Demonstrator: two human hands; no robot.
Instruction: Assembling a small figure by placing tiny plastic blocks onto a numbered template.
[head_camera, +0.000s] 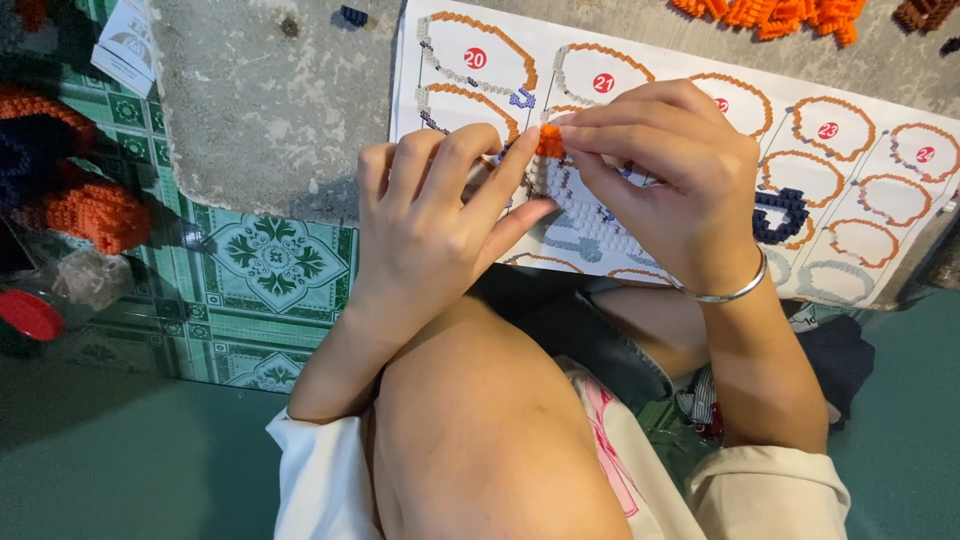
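Note:
My left hand (440, 215) and my right hand (665, 175) meet over a small model of tiny building bricks (580, 205). The model is mostly white with a few blue-purple bricks and an orange part (549, 140) at its top. My left fingers grip its left edge. With thumb and fingers my right hand pinches the orange part, and a silver bangle (725, 292) circles that wrist. My raised knee is below the hands. Most of the model is hidden by my fingers.
A long white instruction sheet (850, 150) with orange ring-shaped step pictures lies on a rough grey slab (260, 100). A dark blue brick piece (782, 215) rests on the sheet. Loose orange bricks (775, 15) lie at the top; orange brick assemblies (90, 210) and a red lid (28, 315) at the left.

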